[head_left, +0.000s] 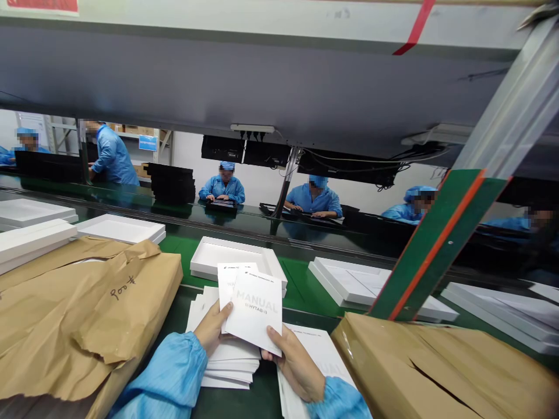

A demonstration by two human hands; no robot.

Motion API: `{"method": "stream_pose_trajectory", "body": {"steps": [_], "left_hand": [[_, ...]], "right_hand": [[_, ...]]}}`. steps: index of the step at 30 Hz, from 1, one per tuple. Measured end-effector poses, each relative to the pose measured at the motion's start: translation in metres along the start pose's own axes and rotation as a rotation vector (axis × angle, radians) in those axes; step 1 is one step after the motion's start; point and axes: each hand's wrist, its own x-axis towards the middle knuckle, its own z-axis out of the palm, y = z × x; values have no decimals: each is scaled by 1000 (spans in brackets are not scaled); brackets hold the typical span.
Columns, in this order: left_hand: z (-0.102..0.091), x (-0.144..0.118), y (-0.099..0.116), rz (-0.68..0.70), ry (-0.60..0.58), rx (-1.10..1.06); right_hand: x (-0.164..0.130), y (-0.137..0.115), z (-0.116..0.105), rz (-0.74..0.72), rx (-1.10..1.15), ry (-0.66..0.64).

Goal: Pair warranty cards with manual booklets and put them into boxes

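Note:
Between my two hands is a white manual (254, 308) with its cover facing me. A second white booklet (226, 280) lies partly behind it, mostly hidden. My left hand (212, 327) grips the left edges of both, thumb on top. The lower right corner of the manual is pinched by my right hand (297, 361). Just below my left hand sits a stack of white booklets (231, 368). Under my right hand is another pile of manuals (315, 348). Beyond the held papers stands an open white box (238, 256).
Brown paper packages lie at left (87, 320) and right (449, 366). White boxes (120, 228) line the green conveyor belt (174, 247). A slanted post (437, 244) rises at right, beneath a low overhead shelf (262, 75). Several co-workers in blue sit or stand across the line.

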Motion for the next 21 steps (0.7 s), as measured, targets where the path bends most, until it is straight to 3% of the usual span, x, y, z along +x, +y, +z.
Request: {"method": "stream_pose_trajectory", "body": {"steps": [15,21], "left_hand": [[0,2,0,6,-9,-20],[1,0,0,13,3,1]], "right_hand": [[-1,-4,7,-23,-5,41],[0,-1,7,-52,-132,77]]}}
